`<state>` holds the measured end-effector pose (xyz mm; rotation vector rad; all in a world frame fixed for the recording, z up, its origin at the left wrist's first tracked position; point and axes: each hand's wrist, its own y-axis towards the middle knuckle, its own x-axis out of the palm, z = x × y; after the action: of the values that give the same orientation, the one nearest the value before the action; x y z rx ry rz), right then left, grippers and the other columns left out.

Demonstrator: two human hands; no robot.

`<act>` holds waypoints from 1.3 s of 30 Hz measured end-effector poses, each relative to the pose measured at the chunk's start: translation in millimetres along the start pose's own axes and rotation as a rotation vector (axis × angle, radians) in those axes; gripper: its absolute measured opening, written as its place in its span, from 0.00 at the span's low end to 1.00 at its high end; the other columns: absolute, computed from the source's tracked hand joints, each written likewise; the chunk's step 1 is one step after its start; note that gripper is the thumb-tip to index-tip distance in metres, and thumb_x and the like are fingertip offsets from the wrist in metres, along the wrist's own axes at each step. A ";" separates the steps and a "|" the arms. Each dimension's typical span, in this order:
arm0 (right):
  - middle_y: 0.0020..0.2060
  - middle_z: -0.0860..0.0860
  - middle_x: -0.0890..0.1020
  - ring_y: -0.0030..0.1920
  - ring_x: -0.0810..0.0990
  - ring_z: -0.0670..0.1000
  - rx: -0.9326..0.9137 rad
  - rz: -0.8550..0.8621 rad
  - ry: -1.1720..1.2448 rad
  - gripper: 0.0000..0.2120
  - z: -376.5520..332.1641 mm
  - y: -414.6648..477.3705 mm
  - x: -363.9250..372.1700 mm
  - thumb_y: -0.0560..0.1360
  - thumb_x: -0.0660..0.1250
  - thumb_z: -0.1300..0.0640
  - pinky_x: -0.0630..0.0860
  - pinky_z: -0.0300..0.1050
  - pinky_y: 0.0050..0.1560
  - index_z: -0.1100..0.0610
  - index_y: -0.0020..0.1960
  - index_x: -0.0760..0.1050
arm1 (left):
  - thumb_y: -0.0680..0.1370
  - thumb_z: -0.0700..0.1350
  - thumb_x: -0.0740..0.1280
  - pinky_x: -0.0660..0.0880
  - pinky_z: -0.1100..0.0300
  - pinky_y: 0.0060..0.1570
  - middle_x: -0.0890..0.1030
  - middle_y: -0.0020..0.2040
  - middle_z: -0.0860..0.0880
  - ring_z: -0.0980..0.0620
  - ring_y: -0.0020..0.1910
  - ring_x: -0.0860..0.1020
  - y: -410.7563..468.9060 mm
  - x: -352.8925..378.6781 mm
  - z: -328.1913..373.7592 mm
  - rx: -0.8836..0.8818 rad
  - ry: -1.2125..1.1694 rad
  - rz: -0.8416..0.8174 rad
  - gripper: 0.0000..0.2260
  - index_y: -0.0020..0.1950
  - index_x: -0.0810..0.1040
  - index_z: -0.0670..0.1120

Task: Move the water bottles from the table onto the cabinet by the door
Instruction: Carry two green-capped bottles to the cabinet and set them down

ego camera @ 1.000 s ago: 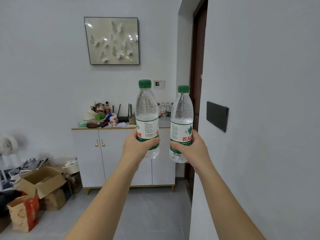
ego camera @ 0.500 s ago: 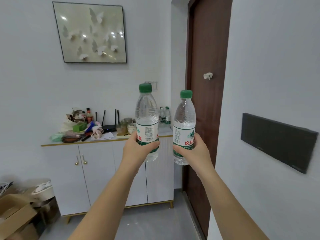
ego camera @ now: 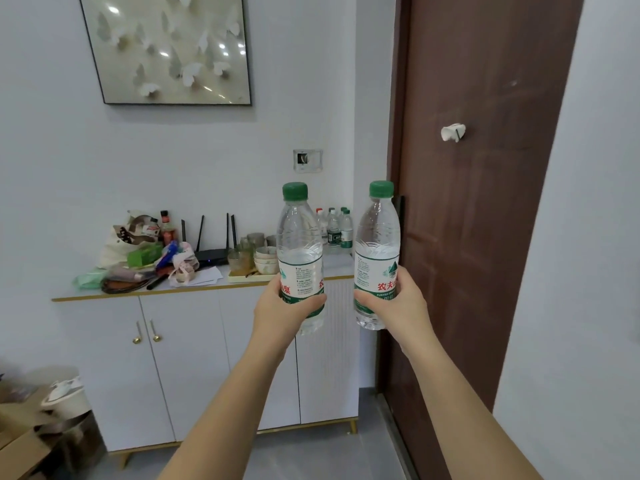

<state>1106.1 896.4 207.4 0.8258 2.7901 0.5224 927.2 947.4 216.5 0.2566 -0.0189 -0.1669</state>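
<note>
Centre of frame, nearest: left hand [ego camera: 284, 306] curled round the label of the left water bottle [ego camera: 299, 244], right hand [ego camera: 398, 303] wrapped round the right water bottle [ego camera: 377, 244]; both green-capped, upright, held apart, apparently for carrying. Beyond, middle left: white cabinet [ego camera: 194, 358], top crowded with bowls [ego camera: 266, 259], router [ego camera: 211, 252], bags [ego camera: 117, 244]; stored bottles [ego camera: 337, 226] grouped at its right end beside the brown door [ego camera: 485, 237], likely the set-down spot, not yet reached

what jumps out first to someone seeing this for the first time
Mid-view, the left hand grips the left bottle and the right hand grips the right bottle, both upright with green caps. Behind them stands a white cabinet with a cluttered top, and a brown door to its right.
</note>
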 end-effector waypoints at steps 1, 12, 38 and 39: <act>0.52 0.42 0.82 0.53 0.80 0.42 -0.005 0.000 0.003 0.26 8.0 15.1 3.8 0.66 0.80 0.59 0.78 0.39 0.50 0.47 0.60 0.74 | 0.66 0.41 0.78 0.80 0.51 0.52 0.83 0.52 0.54 0.52 0.52 0.81 15.1 3.5 -6.0 0.006 0.005 0.002 0.23 0.57 0.76 0.53; 0.55 0.46 0.83 0.55 0.81 0.46 0.004 0.023 0.047 0.30 82.4 194.7 33.6 0.64 0.80 0.61 0.79 0.47 0.56 0.51 0.63 0.74 | 0.67 0.40 0.78 0.76 0.64 0.43 0.82 0.50 0.55 0.56 0.50 0.80 184.0 49.4 -45.2 0.064 0.056 0.006 0.22 0.57 0.75 0.53; 0.47 0.39 0.81 0.52 0.81 0.45 0.063 0.064 -0.164 0.27 240.2 477.8 113.7 0.62 0.81 0.57 0.79 0.47 0.55 0.45 0.56 0.73 | 0.67 0.38 0.77 0.78 0.67 0.38 0.84 0.48 0.52 0.56 0.45 0.82 511.8 124.5 -181.8 0.023 0.034 -0.104 0.21 0.56 0.77 0.49; 0.46 0.38 0.81 0.52 0.81 0.45 0.068 0.067 -0.167 0.26 244.9 491.4 119.0 0.62 0.81 0.57 0.79 0.47 0.55 0.45 0.55 0.73 | 0.66 0.38 0.77 0.78 0.66 0.38 0.84 0.48 0.52 0.55 0.46 0.83 528.2 126.6 -188.3 0.019 0.034 -0.105 0.21 0.56 0.78 0.49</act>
<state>1315.0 1415.9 160.6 0.9345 2.6485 0.3525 1145.0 1477.2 168.3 0.2790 0.0265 -0.2672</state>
